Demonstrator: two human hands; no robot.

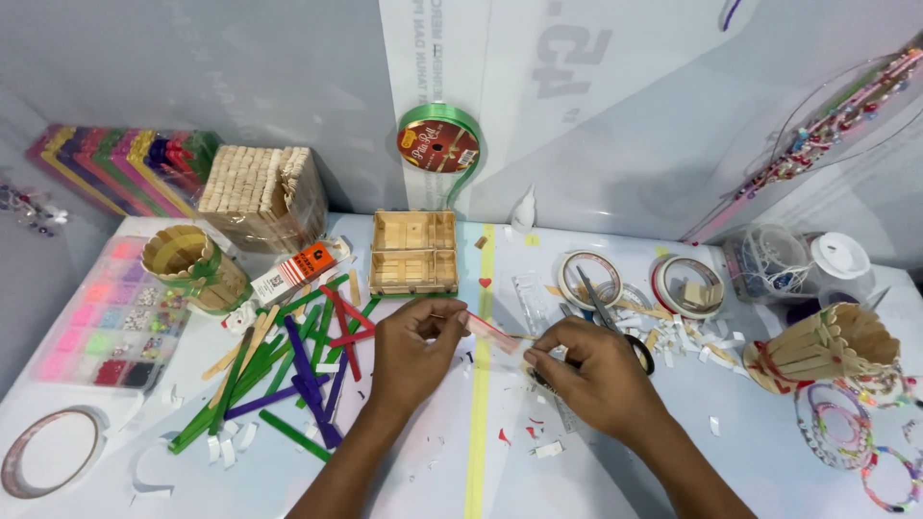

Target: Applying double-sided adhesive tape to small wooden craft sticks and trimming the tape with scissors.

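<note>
Both hands meet over the white worktop (pixel 423 481), pinching a thin, flat wooden craft stick with a red-coloured end (pixel 495 333) between them. The left hand (pixel 415 348) grips its near end with curled fingertips; the right hand (pixel 591 370) closes on the other end, knuckles up. Smooth coloured sticks (pixel 288 370) lie scattered just left, black-handled scissors (pixel 615 327) right.

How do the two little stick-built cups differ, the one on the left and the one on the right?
The left cup stands upright near the bead box, its mouth facing up; the right cup lies tipped on its side. The left cup carries green trim, the right cup red trim. Both are round holders of pale wooden craft sticks, and neither hand touches them.
</note>
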